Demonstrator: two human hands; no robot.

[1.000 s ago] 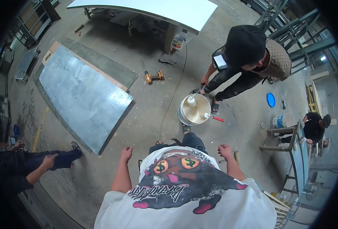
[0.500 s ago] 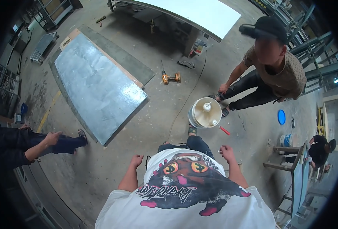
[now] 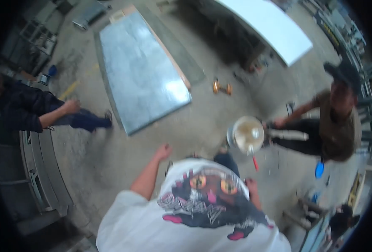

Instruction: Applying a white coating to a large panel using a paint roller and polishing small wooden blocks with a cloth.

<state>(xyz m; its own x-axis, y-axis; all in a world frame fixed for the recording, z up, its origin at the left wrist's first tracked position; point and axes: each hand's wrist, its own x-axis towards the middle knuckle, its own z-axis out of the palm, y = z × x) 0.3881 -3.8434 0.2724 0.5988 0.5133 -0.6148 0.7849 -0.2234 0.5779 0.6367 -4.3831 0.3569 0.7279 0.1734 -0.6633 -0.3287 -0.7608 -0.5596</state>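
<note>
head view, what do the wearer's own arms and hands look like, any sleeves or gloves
Both arms are bare below short white T-shirt sleeves, and the shirt's chest carries a dark cartoon face with orange eyes and pink accents. The left hand and right hand wear no gloves. No watch or bands are discernible; the frame is too blurred to rule out rings.

light: dim, even – glare on metal sheet [image 3: 141,80]; blur: motion-smeared; edges: fisheye-bent, dark rim
</note>
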